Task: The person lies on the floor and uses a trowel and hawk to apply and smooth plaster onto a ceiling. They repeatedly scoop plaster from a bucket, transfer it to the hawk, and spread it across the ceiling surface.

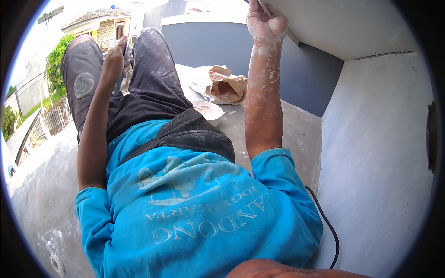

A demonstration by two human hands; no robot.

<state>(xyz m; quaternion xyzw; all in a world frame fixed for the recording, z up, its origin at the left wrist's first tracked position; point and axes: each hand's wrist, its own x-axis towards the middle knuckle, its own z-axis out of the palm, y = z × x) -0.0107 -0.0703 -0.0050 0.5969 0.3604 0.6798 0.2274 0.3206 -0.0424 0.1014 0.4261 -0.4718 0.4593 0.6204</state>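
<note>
My left hand [116, 61] is raised over my lap, its fingers wrapped round a slim grey tool [117, 86] whose lower end sticks out below the fist. The kind of tool is not clear. High up under the pale overhead slab, my right hand [266, 24] grips a thin, flat, white-smeared tool [265, 8], cut off by the upper rim. White powder coats that hand and forearm. Beyond my waist sits a bowl [208, 111] of pale paste. Behind the bowl lies a torn, opened paper bag [226, 87] with powder about its mouth.
A grey wall [371, 153] rises close on my right, joining the low slab [352, 28] above. A dark blue-grey wall [208, 46] stands ahead. A black cable [330, 227] runs beside my right shoulder. On the left, the grey surface's edge [46, 153] drops toward a street.
</note>
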